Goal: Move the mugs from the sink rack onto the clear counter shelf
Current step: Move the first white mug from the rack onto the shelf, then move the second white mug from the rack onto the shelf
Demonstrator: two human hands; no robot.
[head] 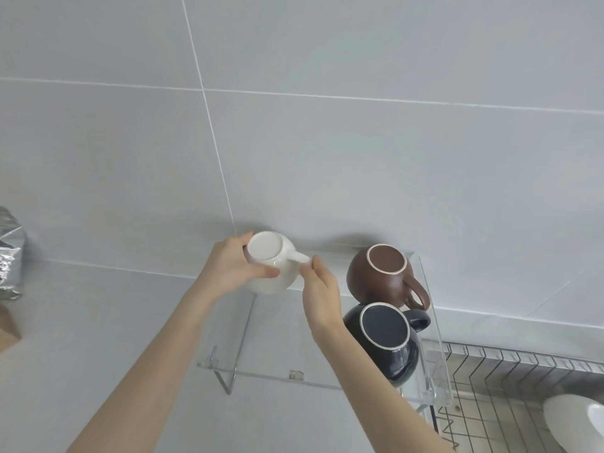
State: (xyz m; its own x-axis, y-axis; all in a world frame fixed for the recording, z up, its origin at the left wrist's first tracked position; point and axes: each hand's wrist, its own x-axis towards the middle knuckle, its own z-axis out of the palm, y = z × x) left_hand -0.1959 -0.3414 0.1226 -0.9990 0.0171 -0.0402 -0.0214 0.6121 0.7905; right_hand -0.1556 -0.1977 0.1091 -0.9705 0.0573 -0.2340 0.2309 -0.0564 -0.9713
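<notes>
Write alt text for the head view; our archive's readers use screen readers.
Two bare hands, left hand and right hand, set an upside-down white mug on a clear acrylic shelf, beside an inverted brown mug and dark blue mug.

Two bare forearms, sleeveless, unadorned hands (235, 266)

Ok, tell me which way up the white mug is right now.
Upside down. The white mug shows its flat unglazed base toward the camera, held by both hands, left hand on the body, right hand at the handle.
</notes>
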